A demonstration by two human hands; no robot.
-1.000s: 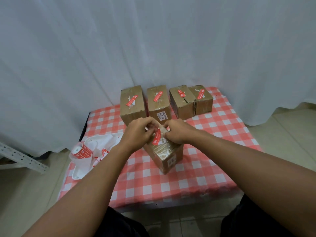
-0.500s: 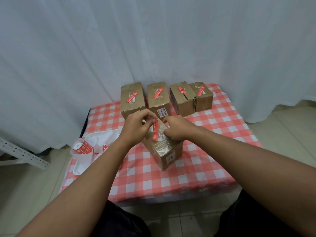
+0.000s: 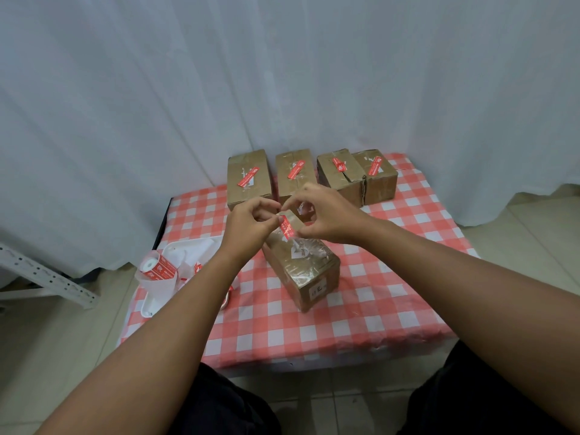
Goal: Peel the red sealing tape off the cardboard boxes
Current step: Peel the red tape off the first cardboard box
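Left hand (image 3: 248,226) pinches top end of red tape strip (image 3: 287,228), lifted off near box (image 3: 303,266) at worktop (image 3: 392,296) centre. Right hand (image 3: 326,215) fingers curled, touching the strip's lower end. Four taped boxes (image 3: 249,178) in back row.

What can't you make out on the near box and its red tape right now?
- Head view: far end of the near box is hidden behind the left hand and right hand.
- Print on the red tape is too small to read.
- Whether its lower end is stuck down: unclear.
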